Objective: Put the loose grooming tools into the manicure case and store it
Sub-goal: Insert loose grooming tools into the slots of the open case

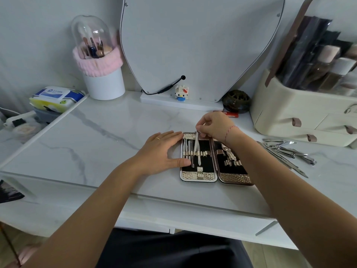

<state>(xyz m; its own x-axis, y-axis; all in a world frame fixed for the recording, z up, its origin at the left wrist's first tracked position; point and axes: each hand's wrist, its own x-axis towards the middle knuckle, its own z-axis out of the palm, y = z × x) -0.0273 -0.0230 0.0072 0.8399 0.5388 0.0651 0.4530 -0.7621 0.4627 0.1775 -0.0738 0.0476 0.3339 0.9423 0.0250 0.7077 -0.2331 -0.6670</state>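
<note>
Your right hand (212, 125) pinches a thin tool (197, 148) partway under the strap of the open case (188, 175) on the table (116, 132) while your flat left hand (162, 149) steadies its edge; push it slanted and it may snag or dislodge neighbours.

Glossy marble-look tabletop (100, 136), shiny metal tools (286, 151), black matt-lined textured case (199, 175).

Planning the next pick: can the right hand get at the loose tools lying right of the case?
Probably yes: the loose tools lie uncovered on the table, but the right hand is pinching a slim tool.
</note>
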